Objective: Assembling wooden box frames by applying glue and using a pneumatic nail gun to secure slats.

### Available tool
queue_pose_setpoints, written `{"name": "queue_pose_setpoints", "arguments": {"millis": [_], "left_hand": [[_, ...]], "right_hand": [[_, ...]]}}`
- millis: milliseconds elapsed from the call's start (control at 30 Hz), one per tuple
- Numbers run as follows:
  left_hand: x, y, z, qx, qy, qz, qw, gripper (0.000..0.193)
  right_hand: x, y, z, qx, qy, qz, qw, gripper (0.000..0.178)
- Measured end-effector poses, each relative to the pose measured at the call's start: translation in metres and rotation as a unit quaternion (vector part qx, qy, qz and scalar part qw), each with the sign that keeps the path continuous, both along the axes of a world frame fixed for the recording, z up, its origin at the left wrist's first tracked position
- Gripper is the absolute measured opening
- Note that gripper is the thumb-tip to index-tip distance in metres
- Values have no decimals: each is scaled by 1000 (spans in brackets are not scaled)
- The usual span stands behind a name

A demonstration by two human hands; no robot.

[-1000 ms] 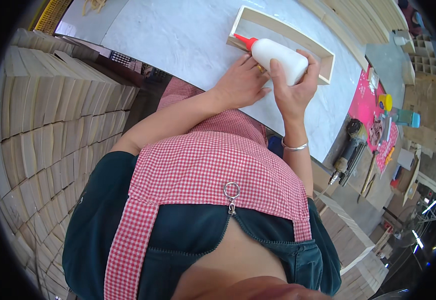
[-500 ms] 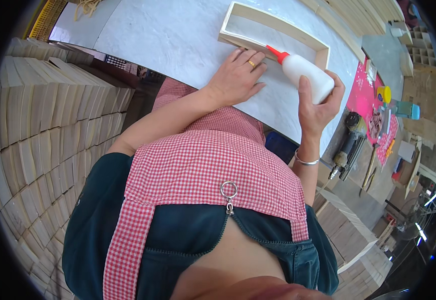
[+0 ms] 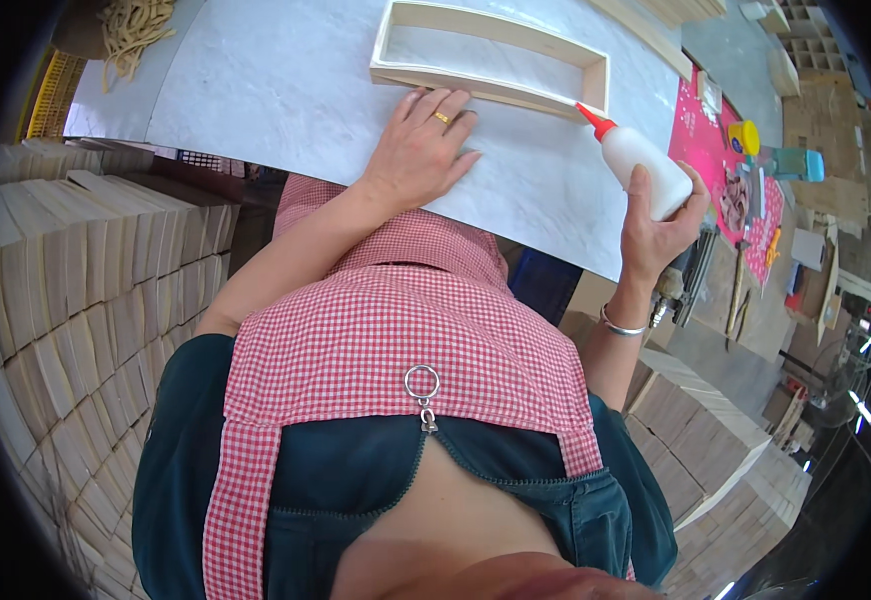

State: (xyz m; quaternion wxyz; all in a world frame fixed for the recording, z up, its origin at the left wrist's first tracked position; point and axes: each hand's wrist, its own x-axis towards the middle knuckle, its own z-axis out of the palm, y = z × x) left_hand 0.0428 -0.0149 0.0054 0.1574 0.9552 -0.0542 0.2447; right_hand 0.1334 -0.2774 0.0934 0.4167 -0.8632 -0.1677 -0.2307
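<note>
Clasping white bottle [image 3: 644, 168], right hand [image 3: 660, 235] curled, partly hidden; left hand [image 3: 418, 152] loosely spread, contact with wooden frame [image 3: 501, 96] unclear.

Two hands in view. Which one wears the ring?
The left hand, open beside the wooden frame: a gold-coloured ring sits on one finger. The right hand, around the white bottle, shows no ring, only a silver bracelet at its wrist.

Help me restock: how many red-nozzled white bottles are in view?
1: the white bottle in the right hand, its red nozzle by the wooden frame. Others may be hidden.
</note>
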Motion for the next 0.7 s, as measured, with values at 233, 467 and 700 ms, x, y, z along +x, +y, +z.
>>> {"name": "queue_pose_setpoints", "arguments": {"millis": [233,467,700], "left_hand": [[1,-2,-1,6,9,6,1000,39],[-1,-2,0,-10,41,5,999,40],[2,-7,13,5,12,-18,1000,43]], "right_hand": [[6,-18,1,24,5,-37,999,48],[42,-34,-15,128,50,-125,983,51],[191,-92,-37,-16,-38,-275,960,49]]}}
